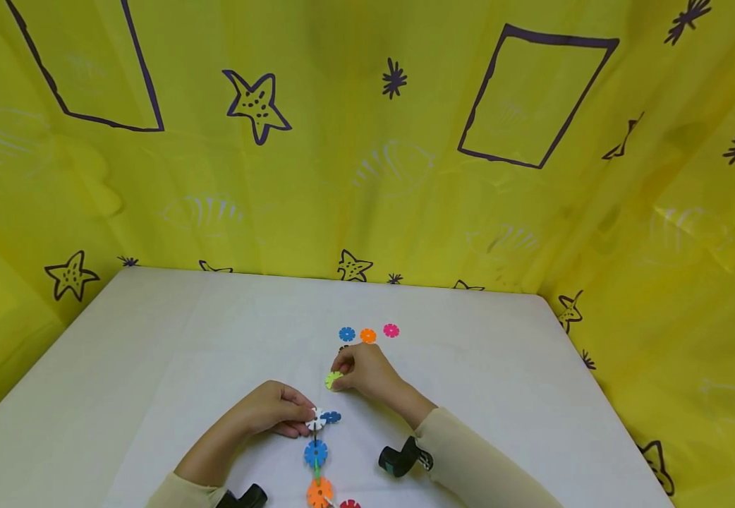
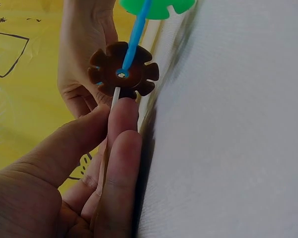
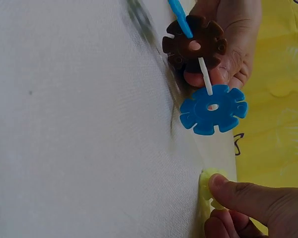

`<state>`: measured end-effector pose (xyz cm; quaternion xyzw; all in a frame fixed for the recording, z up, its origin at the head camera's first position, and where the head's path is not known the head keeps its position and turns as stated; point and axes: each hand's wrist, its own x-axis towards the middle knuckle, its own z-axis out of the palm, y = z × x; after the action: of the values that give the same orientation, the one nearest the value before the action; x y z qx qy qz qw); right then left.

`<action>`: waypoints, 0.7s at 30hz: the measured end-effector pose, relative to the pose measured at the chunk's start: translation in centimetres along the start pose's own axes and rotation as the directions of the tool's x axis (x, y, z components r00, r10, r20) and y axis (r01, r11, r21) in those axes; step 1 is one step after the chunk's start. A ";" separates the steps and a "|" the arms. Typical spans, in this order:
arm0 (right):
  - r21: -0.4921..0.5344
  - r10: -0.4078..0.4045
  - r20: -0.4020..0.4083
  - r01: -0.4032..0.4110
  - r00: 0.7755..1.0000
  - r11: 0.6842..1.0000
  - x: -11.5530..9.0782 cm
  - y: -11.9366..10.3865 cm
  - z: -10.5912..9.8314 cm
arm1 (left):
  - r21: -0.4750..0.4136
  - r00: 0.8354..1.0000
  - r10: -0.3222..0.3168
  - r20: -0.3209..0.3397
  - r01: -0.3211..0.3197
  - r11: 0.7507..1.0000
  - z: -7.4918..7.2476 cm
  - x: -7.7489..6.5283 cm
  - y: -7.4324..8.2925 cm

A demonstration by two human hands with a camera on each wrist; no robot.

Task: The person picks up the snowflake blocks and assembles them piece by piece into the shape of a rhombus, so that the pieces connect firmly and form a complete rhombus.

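Rising behind and beside the tabletop (image 1: 215, 317), yellow cloth (image 1: 317, 212) carries dark outlines of stars and four-sided shapes. A white covering lies over that tabletop, and two beige sleeves (image 1: 482, 458) reach in from the near side. The right hand (image 1: 370, 370) pinches a yellow-green disc (image 1: 331, 381) between thumb and fingers, just beyond the left hand. The left hand (image 1: 272, 409) holds the far end of a chain of notched discs (image 1: 309, 455) near the front, its thumb on a white disc (image 1: 313, 425). Slotted at angles to one another, the chain's discs run toward the near edge of the head view, where an orange disc (image 1: 319, 487) and part of a red disc (image 1: 350, 504) show. A brown disc (image 2: 136, 74) in the chain faces the left wrist view. Farther away, loose blue (image 1: 346, 334), orange (image 1: 368, 336) and pink discs (image 1: 391, 330) lie in a row; the right hand partly hides a dark piece (image 1: 343, 348).
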<state>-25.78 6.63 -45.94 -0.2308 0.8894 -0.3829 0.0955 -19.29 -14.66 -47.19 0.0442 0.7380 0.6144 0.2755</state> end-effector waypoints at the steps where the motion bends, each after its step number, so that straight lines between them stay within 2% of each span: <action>1: 0.009 0.000 -0.005 0.000 1.000 1.000 -0.1 0.0 0.0 | -0.001 1.000 0.000 0.000 0.000 1.000 0.0 0.0 0.0; 4: 0.043 0.012 -0.018 -0.011 1.000 0.999 -0.6 0.1 0.2 | -0.004 1.000 -0.001 -0.003 0.001 1.000 0.0 0.0 -0.1; 10: 0.140 0.088 -0.049 -0.080 0.995 0.987 -1.9 0.8 0.3 | 0.013 1.000 0.004 -0.002 -0.004 1.000 0.0 0.0 0.1; 16: 0.340 0.139 -0.009 -0.128 0.990 0.932 -3.1 1.8 -0.1 | 0.005 1.000 0.001 -0.004 -0.001 1.000 0.0 0.0 0.1; 21: 0.423 0.161 0.020 -0.154 0.987 0.893 -4.5 2.0 -0.4 | 0.000 1.000 -0.002 -0.003 0.002 1.000 0.0 0.0 0.0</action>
<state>-22.71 10.25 -47.18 -0.1289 0.8016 -0.5594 0.1671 -19.30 -14.68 -47.22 0.0425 0.7384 0.6141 0.2753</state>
